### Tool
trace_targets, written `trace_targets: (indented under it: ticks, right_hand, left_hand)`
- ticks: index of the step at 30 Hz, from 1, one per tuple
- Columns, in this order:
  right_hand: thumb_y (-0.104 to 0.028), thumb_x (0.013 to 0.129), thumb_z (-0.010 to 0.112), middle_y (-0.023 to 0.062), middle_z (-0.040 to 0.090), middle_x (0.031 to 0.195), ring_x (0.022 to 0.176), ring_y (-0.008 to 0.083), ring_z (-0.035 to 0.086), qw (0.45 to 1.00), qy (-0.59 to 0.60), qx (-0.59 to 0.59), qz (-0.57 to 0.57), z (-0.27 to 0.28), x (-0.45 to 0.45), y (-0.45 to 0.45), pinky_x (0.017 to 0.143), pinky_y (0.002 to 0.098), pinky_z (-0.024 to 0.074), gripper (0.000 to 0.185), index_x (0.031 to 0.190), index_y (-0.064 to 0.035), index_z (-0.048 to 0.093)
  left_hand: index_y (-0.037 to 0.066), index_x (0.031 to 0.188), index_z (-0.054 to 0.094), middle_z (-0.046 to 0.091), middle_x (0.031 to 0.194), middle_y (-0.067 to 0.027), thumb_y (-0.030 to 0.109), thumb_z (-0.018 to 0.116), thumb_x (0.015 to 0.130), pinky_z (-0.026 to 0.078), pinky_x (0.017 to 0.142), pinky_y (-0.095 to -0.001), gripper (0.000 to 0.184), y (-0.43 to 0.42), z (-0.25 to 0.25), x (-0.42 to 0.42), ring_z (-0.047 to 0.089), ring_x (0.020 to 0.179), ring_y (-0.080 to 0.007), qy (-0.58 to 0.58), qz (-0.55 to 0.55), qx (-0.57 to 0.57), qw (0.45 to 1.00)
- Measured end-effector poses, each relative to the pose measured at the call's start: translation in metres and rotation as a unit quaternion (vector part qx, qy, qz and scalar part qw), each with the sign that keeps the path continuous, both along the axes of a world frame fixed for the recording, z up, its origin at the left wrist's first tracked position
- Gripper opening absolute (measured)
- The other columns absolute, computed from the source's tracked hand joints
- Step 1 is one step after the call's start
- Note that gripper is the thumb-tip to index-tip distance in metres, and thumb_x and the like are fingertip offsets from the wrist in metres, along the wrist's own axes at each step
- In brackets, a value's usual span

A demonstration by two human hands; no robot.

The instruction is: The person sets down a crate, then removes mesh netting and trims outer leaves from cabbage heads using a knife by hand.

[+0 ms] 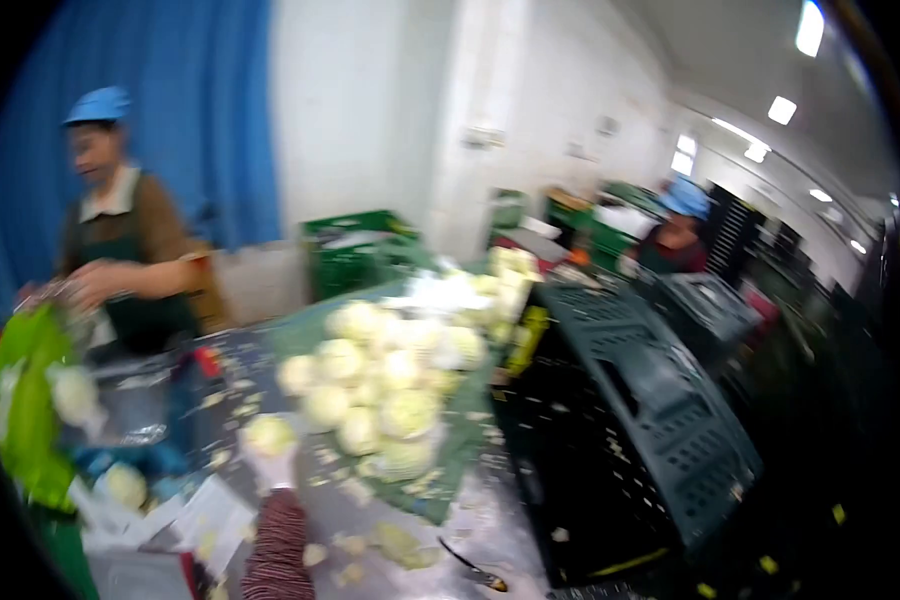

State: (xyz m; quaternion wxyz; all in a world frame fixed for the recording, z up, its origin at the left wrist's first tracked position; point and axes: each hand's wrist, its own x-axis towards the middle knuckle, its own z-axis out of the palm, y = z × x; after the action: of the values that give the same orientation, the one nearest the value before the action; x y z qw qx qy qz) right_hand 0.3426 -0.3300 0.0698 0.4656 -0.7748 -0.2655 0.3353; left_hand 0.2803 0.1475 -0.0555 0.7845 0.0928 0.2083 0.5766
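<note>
My left hand (270, 465), in a pale glove below a striped dark red sleeve, is closed around a pale round cabbage head (269, 434) above the metal table (350, 540). Motion blurs the fingers. Just to the right rises a pile of trimmed cabbage heads (400, 370) on a green cloth (448, 500). A dark curved knife (473, 567) lies by the front edge, near a loose leaf (402, 546). My right hand is out of the frame.
A black crate (580, 450) with a grey perforated side stands at the right. At the left, a co-worker (130, 240) in a blue cap handles something beside a bright green bag (30, 400). Another person (675, 235) works farther back. Leaf scraps litter the table.
</note>
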Motion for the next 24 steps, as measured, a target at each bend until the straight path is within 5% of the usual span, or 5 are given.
trace_targets:
  ticks: [3, 4, 14, 20, 24]
  right_hand:
    - [-0.02, 0.086, 0.067, 0.0109, 0.063, 0.112, 0.083, 0.0177, 0.064, 0.987, -0.127, 0.091, -0.034, -0.088, 0.014, -0.017, 0.07, 0.0308, 0.0528, 0.036, 0.12, -0.0087, 0.06]
    - [-0.024, 0.086, 0.066, 0.0136, 0.062, 0.116, 0.098, 0.0265, 0.064, 0.99, -0.123, 0.051, -0.047, -0.092, 0.008, -0.021, 0.078, 0.0351, 0.0533, 0.035, 0.118, -0.0104, 0.061]
    - [-0.014, 0.08, 0.059, 0.019, 0.053, 0.125, 0.112, 0.0354, 0.052, 0.935, -0.313, 0.104, 0.13, -0.103, -0.011, -0.003, 0.097, 0.0438, 0.0418, 0.051, 0.129, -0.007, 0.048]
    - [-0.023, 0.068, 0.083, 0.0132, 0.06, 0.105, 0.091, 0.0236, 0.06, 0.882, -0.218, -0.073, -0.411, -0.07, -0.033, -0.151, 0.08, 0.0324, 0.049, 0.047, 0.105, -0.0044, 0.06]
    - [-0.029, 0.072, 0.079, 0.0146, 0.059, 0.106, 0.104, 0.0305, 0.056, 0.855, -0.337, 0.04, -0.391, -0.042, -0.016, -0.138, 0.092, 0.037, 0.0452, 0.052, 0.112, -0.0023, 0.058]
  left_hand:
    - [0.013, 0.135, 0.041, 0.048, 0.13, -0.0121, 0.036, 0.074, 0.071, 0.041, 0.099, -0.049, 0.076, 0.046, -0.046, 0.035, 0.049, 0.117, -0.0303, 0.475, 0.134, 0.174, 0.852]
    - [0.012, 0.14, 0.036, 0.043, 0.135, -0.0142, 0.029, 0.079, 0.066, 0.039, 0.101, -0.0488, 0.087, 0.04, -0.053, 0.025, 0.046, 0.12, -0.0322, 0.768, 0.208, 0.284, 0.535]
    - [0.005, 0.146, 0.025, 0.022, 0.15, -0.0232, 0.012, 0.075, 0.068, 0.022, 0.113, -0.0441, 0.093, -0.043, 0.035, 0.022, 0.023, 0.138, -0.0378, 0.7, 0.176, 0.428, 0.544]
    - [0.003, 0.142, 0.032, 0.028, 0.148, -0.0182, 0.003, 0.068, 0.071, 0.018, 0.114, -0.0442, 0.08, -0.135, 0.09, 0.049, 0.025, 0.138, -0.0323, 0.57, 0.047, 0.581, 0.578]
    - [0.004, 0.141, 0.033, 0.03, 0.146, -0.0167, 0.0, 0.069, 0.069, 0.019, 0.115, -0.0422, 0.081, -0.205, 0.082, 0.108, 0.027, 0.138, -0.0307, 0.5, -0.087, 0.636, 0.581]
